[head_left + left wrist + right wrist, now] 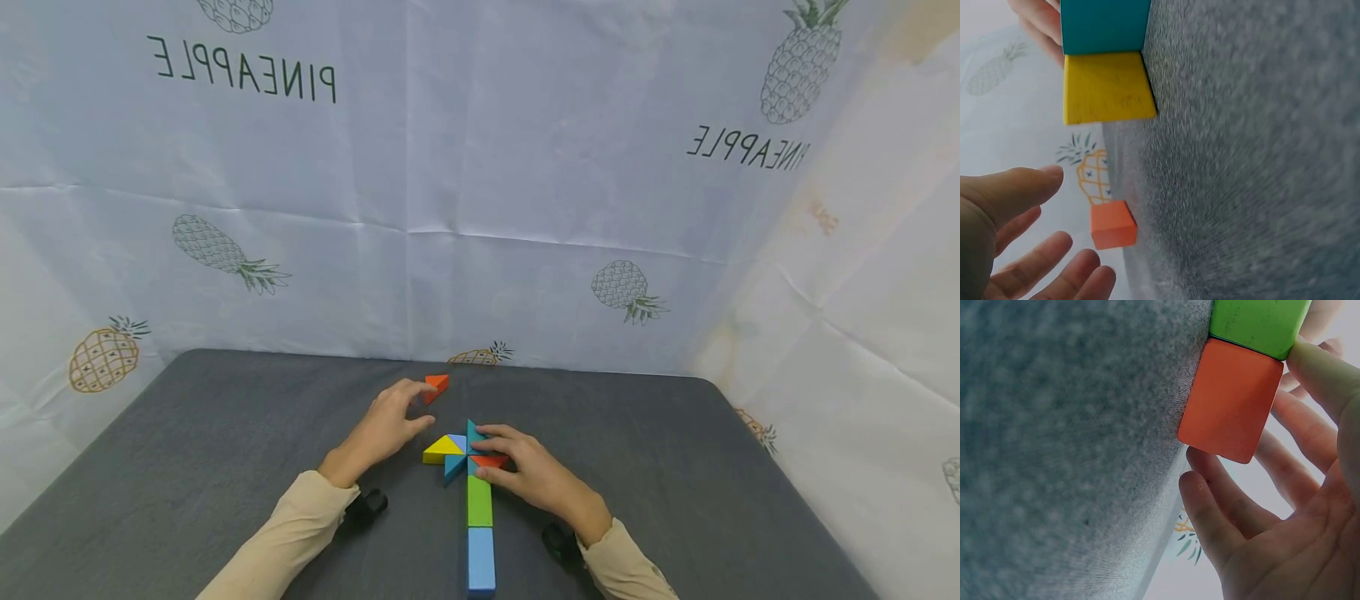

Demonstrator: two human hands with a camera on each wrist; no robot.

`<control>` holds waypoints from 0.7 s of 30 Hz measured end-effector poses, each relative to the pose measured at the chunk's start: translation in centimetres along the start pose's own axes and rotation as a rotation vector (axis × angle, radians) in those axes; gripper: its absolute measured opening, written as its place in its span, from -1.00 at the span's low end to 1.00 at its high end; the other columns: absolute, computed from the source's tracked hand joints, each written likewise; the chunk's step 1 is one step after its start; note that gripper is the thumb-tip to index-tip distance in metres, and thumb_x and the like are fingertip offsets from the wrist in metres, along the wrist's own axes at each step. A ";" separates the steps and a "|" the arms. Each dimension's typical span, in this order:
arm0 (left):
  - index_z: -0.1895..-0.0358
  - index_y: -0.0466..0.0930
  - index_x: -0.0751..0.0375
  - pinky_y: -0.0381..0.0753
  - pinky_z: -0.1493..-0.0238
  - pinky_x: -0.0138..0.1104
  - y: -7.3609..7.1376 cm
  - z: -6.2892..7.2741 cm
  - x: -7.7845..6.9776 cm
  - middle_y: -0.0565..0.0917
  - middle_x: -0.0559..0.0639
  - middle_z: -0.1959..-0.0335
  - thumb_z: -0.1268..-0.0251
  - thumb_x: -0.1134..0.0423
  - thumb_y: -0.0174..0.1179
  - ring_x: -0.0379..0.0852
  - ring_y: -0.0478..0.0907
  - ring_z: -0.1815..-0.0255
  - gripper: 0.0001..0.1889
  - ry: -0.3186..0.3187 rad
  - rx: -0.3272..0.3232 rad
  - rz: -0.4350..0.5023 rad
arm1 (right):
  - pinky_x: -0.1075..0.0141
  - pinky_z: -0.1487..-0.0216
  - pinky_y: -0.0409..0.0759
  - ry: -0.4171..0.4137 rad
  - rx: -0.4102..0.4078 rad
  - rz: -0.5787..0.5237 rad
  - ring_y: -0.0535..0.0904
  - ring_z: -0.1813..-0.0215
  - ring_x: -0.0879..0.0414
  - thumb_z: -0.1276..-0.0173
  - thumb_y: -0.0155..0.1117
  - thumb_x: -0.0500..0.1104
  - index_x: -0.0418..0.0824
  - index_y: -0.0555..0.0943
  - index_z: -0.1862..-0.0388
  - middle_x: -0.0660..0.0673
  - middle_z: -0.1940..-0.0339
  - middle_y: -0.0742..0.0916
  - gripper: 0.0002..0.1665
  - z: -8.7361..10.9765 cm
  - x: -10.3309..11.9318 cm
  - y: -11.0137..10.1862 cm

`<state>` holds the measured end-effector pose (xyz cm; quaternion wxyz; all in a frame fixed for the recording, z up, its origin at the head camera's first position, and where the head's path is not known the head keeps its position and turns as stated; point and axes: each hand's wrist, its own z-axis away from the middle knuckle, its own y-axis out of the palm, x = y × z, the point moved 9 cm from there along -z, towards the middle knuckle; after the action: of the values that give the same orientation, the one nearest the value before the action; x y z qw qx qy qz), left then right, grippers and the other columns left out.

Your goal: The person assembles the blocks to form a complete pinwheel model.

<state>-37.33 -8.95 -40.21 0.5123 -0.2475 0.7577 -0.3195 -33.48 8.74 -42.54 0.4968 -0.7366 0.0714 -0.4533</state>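
Small wooden blocks form a pinwheel on the dark table. Its arms include a yellow triangle block (440, 451), a lilac-blue piece (457, 441), a teal triangle (453, 467), an upper teal triangle (471, 435) and a red triangle (490, 461). A green block (480, 502) and a light blue block (482, 560) line up below as a stem. Over the right arm, my right hand (542, 477) rests spread fingers on the upper teal and red pieces, thumb by the green block's top. My left hand (384, 427) reaches, fingers apart, beside a separate orange-red triangle block (437, 387).
The dark grey table (615, 417) meets a hanging pineapple-print cloth (510, 167) at its back edge. Cloth also hangs along both sides. Black wrist cameras sit under each wrist, the left camera (367, 506) close to the tabletop.
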 end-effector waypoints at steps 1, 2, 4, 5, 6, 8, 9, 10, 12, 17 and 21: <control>-0.22 0.56 0.25 0.63 0.07 -0.06 0.0 -0.1 0.1 0.59 0.19 -0.13 -0.21 0.32 0.39 0.13 0.59 -0.01 -0.52 -0.005 0.003 0.003 | 0.18 -0.19 0.60 0.004 0.000 0.001 0.51 -0.35 -0.10 -0.48 0.18 0.07 -0.18 0.57 -0.29 -0.16 -0.46 0.46 -0.47 0.0 0.0 0.0; -0.22 0.55 0.25 0.63 0.06 -0.04 0.1 -0.2 0.2 0.59 0.21 -0.14 -0.21 0.32 0.39 0.14 0.59 -0.02 -0.51 -0.009 0.008 0.005 | 0.18 -0.19 0.60 0.006 0.000 0.000 0.51 -0.35 -0.09 -0.48 0.19 0.06 -0.18 0.57 -0.29 -0.16 -0.46 0.46 -0.48 0.0 0.0 -0.1; -0.24 0.54 0.26 0.63 0.04 -0.03 0.1 -0.5 0.5 0.57 0.22 -0.15 -0.21 0.31 0.39 0.15 0.59 -0.04 -0.50 -0.021 0.015 0.006 | 0.18 -0.19 0.60 0.006 -0.002 0.000 0.51 -0.34 -0.10 -0.48 0.19 0.06 -0.18 0.57 -0.29 -0.16 -0.46 0.46 -0.48 0.1 0.0 -0.1; -0.24 0.53 0.27 0.63 0.03 -0.03 0.1 -0.6 0.6 0.57 0.23 -0.16 -0.22 0.31 0.38 0.15 0.59 -0.05 -0.49 -0.027 0.020 0.002 | 0.18 -0.19 0.60 0.005 -0.003 0.001 0.51 -0.34 -0.10 -0.48 0.19 0.06 -0.18 0.57 -0.29 -0.16 -0.46 0.46 -0.48 0.1 0.0 -0.1; -0.25 0.52 0.27 0.63 0.02 -0.02 0.1 -0.8 0.7 0.56 0.23 -0.17 -0.22 0.31 0.38 0.15 0.58 -0.06 -0.49 -0.031 0.024 0.000 | 0.17 -0.18 0.60 0.001 -0.003 0.001 0.52 -0.34 -0.10 -0.48 0.19 0.06 -0.19 0.57 -0.29 -0.17 -0.46 0.46 -0.47 0.1 0.0 -0.1; -0.27 0.51 0.27 0.62 0.00 -0.01 0.2 -1.1 0.9 0.54 0.24 -0.19 -0.23 0.32 0.38 0.16 0.57 -0.08 -0.48 -0.040 0.035 -0.004 | 0.18 -0.19 0.60 0.010 -0.003 -0.003 0.51 -0.35 -0.09 -0.48 0.20 0.06 -0.18 0.57 -0.29 -0.15 -0.46 0.45 -0.48 0.2 0.0 -0.1; -0.28 0.50 0.26 0.62 -0.02 -0.01 0.2 -1.2 1.0 0.53 0.24 -0.21 -0.23 0.32 0.37 0.16 0.56 -0.09 -0.47 -0.047 0.039 -0.005 | 0.17 -0.19 0.60 0.011 -0.002 -0.004 0.51 -0.35 -0.09 -0.48 0.20 0.05 -0.18 0.57 -0.30 -0.15 -0.47 0.45 -0.48 0.2 0.0 -0.1; -0.29 0.50 0.25 0.62 -0.03 -0.01 0.2 -1.4 1.1 0.52 0.24 -0.22 -0.24 0.32 0.37 0.17 0.56 -0.10 -0.47 -0.051 0.044 -0.003 | 0.17 -0.20 0.59 0.013 -0.001 -0.003 0.50 -0.36 -0.09 -0.48 0.20 0.05 -0.17 0.57 -0.30 -0.14 -0.47 0.45 -0.48 0.2 0.0 -0.1; -0.30 0.50 0.24 0.61 -0.05 0.00 0.3 -1.7 1.3 0.50 0.25 -0.25 -0.24 0.33 0.36 0.18 0.55 -0.13 -0.47 -0.060 0.050 0.003 | 0.16 -0.21 0.59 0.018 0.002 -0.003 0.50 -0.36 -0.09 -0.48 0.20 0.04 -0.16 0.57 -0.30 -0.13 -0.47 0.45 -0.49 0.2 0.0 -0.1; -0.31 0.49 0.21 0.61 -0.08 0.02 0.5 -2.0 1.7 0.47 0.25 -0.29 -0.25 0.34 0.36 0.20 0.54 -0.17 -0.46 -0.068 0.056 0.005 | 0.15 -0.21 0.58 0.018 0.001 0.004 0.49 -0.37 -0.08 -0.48 0.20 0.05 -0.16 0.57 -0.30 -0.13 -0.47 0.45 -0.48 0.2 0.0 -0.1; -0.32 0.48 0.23 0.59 -0.11 0.02 0.8 -2.2 1.9 0.45 0.25 -0.31 -0.26 0.34 0.35 0.20 0.53 -0.19 -0.46 -0.064 0.067 -0.006 | 0.14 -0.20 0.59 0.005 -0.002 0.002 0.50 -0.36 -0.10 -0.48 0.19 0.06 -0.19 0.57 -0.30 -0.16 -0.46 0.45 -0.47 0.1 0.0 -0.1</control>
<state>-40.08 -9.27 -41.37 0.5434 -0.2427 0.7290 -0.3382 -33.39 8.85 -42.48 0.4964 -0.7360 0.0740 -0.4544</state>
